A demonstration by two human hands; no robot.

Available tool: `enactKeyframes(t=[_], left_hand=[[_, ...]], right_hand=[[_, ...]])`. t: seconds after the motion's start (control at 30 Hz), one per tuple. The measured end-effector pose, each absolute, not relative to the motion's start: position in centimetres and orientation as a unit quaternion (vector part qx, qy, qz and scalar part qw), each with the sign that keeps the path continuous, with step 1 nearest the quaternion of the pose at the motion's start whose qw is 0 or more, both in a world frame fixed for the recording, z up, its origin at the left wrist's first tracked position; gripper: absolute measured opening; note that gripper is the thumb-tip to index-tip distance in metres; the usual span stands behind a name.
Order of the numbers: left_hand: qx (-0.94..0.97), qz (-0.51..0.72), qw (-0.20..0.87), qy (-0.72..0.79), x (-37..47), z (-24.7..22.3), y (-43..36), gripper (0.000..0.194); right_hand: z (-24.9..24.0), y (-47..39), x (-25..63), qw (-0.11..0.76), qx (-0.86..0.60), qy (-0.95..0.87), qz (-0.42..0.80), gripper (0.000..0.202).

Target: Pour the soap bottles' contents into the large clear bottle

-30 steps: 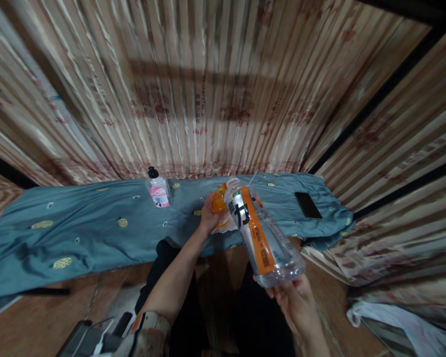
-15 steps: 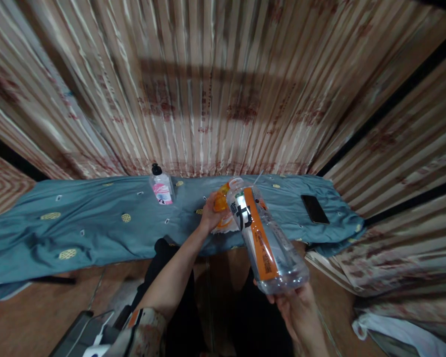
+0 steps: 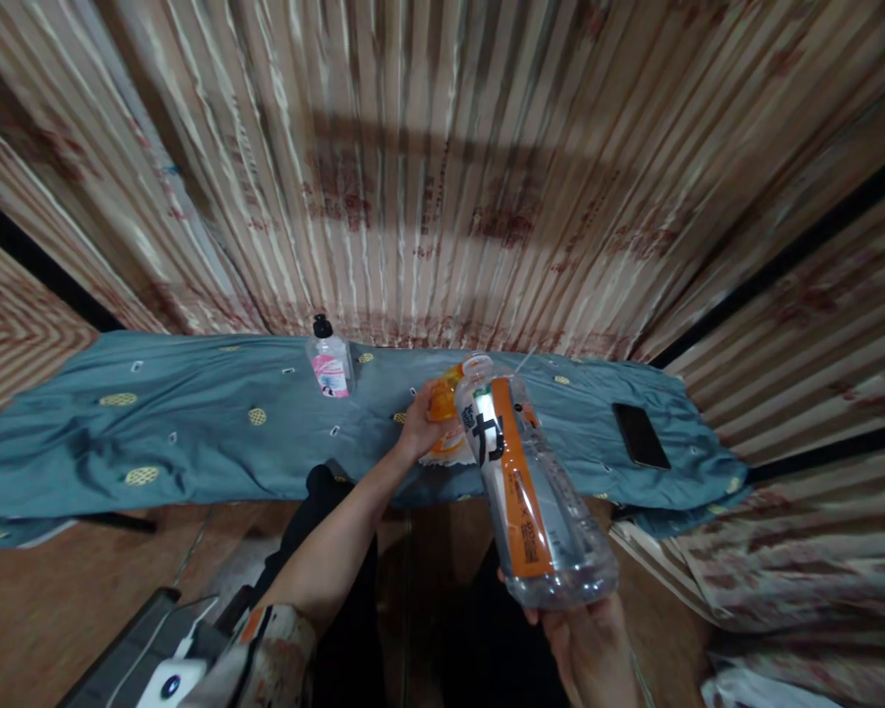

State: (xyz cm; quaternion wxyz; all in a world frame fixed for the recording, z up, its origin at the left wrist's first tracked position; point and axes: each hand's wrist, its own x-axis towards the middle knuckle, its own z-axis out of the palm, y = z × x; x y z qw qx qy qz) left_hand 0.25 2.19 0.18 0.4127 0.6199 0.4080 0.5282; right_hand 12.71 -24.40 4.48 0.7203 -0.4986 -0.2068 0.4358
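Observation:
My left hand (image 3: 420, 427) is closed around a see-through orange container (image 3: 446, 396), whose exact kind is partly hidden by my fingers. My right hand (image 3: 586, 629) grips a large clear plastic bottle (image 3: 535, 492) by its base. An orange and grey label with a dark character wraps this bottle. It lies tilted, its uncapped-looking mouth (image 3: 477, 364) pointing away from me, beside the orange container; whether the two touch I cannot tell. Beneath both, a white and orange item with a frilled edge (image 3: 448, 450) rests on the cloth, mostly covered.
A teal cloth (image 3: 213, 433) with pineapple prints covers the long narrow surface. To the left stands a pump bottle (image 3: 329, 366) with a pink label. A black phone (image 3: 640, 436) lies at the right. Behind the bottle, a thin pale stick (image 3: 526, 360) pokes out. Striped curtains (image 3: 428, 177) hang behind.
The camera view has shifted slightly. Both hands keep their holds, and the large bottle stays tilted beside the orange container with little visible movement.

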Motion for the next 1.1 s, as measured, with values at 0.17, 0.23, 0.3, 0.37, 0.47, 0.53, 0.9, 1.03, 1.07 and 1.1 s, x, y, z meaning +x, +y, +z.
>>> enactKeyframes(t=[0.17, 0.23, 0.3, 0.37, 0.47, 0.53, 0.9, 1.03, 1.07, 1.1], left_hand=[[0.620, 0.518, 0.445, 0.386, 0.1, -0.2, 2.3, 0.052], [0.620, 0.517, 0.441, 0.392, 0.1, -0.4, 2.3, 0.053], [0.622, 0.511, 0.436, 0.403, 0.1, -0.4, 2.2, 0.055], [0.624, 0.506, 0.433, 0.409, 0.1, -0.5, 2.2, 0.059], [0.628, 0.509, 0.433, 0.399, 0.0, -0.8, 2.2, 0.072], [0.628, 0.516, 0.437, 0.385, 0.0, -1.0, 2.3, 0.076], [0.616, 0.507, 0.444, 0.408, 0.1, -1.6, 2.6, 0.059], [0.607, 0.507, 0.455, 0.410, 0.1, -1.8, 2.4, 0.063], [0.605, 0.507, 0.456, 0.411, 0.1, -1.8, 2.4, 0.063], [0.604, 0.510, 0.456, 0.410, 0.1, -1.9, 2.4, 0.063]], right_hand=[[4.7, -24.6, 12.6, 0.721, -0.506, -0.191, 0.433, 0.038], [4.7, -24.6, 12.6, 0.721, -0.504, -0.192, 0.435, 0.037], [4.7, -24.6, 12.6, 0.719, -0.504, -0.191, 0.440, 0.037], [4.7, -24.5, 12.7, 0.718, -0.509, -0.185, 0.438, 0.038], [4.8, -24.4, 12.7, 0.721, -0.515, -0.175, 0.429, 0.042], [4.8, -24.4, 12.7, 0.724, -0.517, -0.166, 0.424, 0.044], [3.9, -25.0, 12.7, 0.727, -0.526, -0.147, 0.415, 0.041], [3.9, -25.2, 12.7, 0.726, -0.528, -0.146, 0.416, 0.041], [4.0, -25.2, 12.6, 0.725, -0.528, -0.146, 0.418, 0.040], [4.0, -25.2, 12.6, 0.724, -0.527, -0.145, 0.421, 0.040]])
